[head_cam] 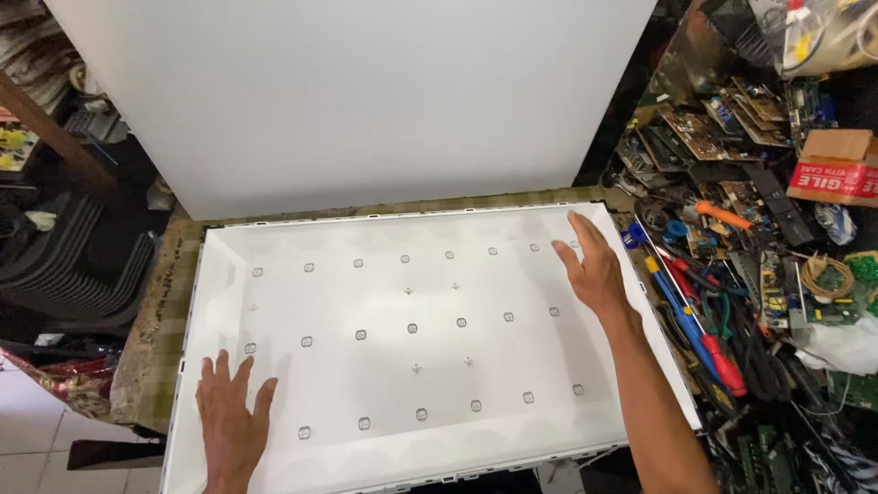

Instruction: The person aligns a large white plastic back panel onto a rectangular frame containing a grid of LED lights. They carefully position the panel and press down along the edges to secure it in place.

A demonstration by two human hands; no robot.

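A large white backlight tray (302, 229) lies flat on the table, its reflector sheet dotted with several rows of small round lenses (412, 327). My left hand (230, 412) rests flat with fingers spread on the tray's near left corner. My right hand (590, 265) is open with its palm down over the far right part of the tray, near the rim. Neither hand holds anything. A big white sheet (366, 101) stands tilted behind the tray, covering the back of the view.
Right of the tray lie screwdrivers with blue and red handles (704, 343), cables, several circuit boards (700, 133) and a cardboard box (837, 165). The green table edge (151, 320) shows at left, with a dark stack of slats (73, 256) and tiled floor beyond.
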